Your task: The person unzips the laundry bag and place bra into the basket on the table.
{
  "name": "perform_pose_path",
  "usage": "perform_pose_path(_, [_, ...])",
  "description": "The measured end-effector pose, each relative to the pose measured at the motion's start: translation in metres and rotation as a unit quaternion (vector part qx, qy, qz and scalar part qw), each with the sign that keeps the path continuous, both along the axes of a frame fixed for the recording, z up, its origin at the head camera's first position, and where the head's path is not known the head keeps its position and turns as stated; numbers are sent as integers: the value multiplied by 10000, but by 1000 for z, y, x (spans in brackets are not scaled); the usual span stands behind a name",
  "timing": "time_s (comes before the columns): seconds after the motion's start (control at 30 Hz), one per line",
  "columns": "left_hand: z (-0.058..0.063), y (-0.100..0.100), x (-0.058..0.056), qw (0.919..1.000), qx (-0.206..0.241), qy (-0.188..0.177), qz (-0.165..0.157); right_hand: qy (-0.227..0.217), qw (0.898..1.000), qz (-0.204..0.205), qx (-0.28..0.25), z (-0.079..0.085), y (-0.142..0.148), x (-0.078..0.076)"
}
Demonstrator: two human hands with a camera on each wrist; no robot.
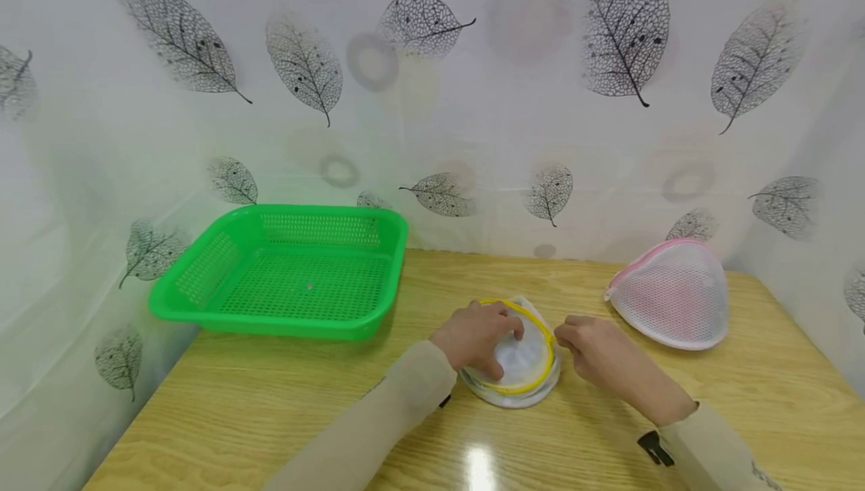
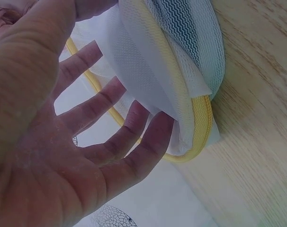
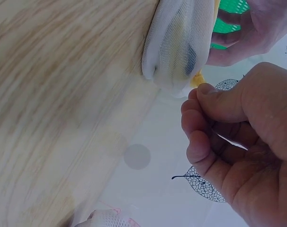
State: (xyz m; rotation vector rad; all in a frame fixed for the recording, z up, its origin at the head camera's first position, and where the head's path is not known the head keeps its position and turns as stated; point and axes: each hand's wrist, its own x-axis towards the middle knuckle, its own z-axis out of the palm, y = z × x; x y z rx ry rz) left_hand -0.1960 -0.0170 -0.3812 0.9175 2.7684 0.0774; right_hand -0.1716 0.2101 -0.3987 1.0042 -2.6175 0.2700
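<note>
A white mesh laundry bag (image 1: pixel 520 352) with a yellow zipper edge (image 1: pixel 549 341) lies on the wooden table in the head view. Over its top is my left hand (image 1: pixel 483 337), fingers spread; in the left wrist view the fingertips (image 2: pixel 160 125) touch the white mesh beside the yellow band. At the bag's right side, my right hand (image 1: pixel 595 348) pinches the yellow edge between thumb and forefinger. The right wrist view shows that pinch at the yellow end (image 3: pixel 197 79), though the fingertips hide exactly what is held. Greyish-blue mesh (image 2: pixel 181 28) shows among the bag's folds.
A green plastic basket (image 1: pixel 270 326) stands at the back left of the wooden table (image 1: pixel 324 408). At the back right lies a pink and white mesh bag (image 1: pixel 679 299). Behind the table hangs a white leaf-patterned curtain (image 1: pixel 473 123).
</note>
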Motion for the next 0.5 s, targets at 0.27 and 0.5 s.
perform_pose_path(0.27, [0, 1, 0, 10000, -26, 15, 13, 169, 9998, 49, 3, 0, -1, 2])
perform_pose_path(0.5, [0, 0, 1, 10000, -47, 47, -1, 83, 10000, 27, 29, 0, -1, 3])
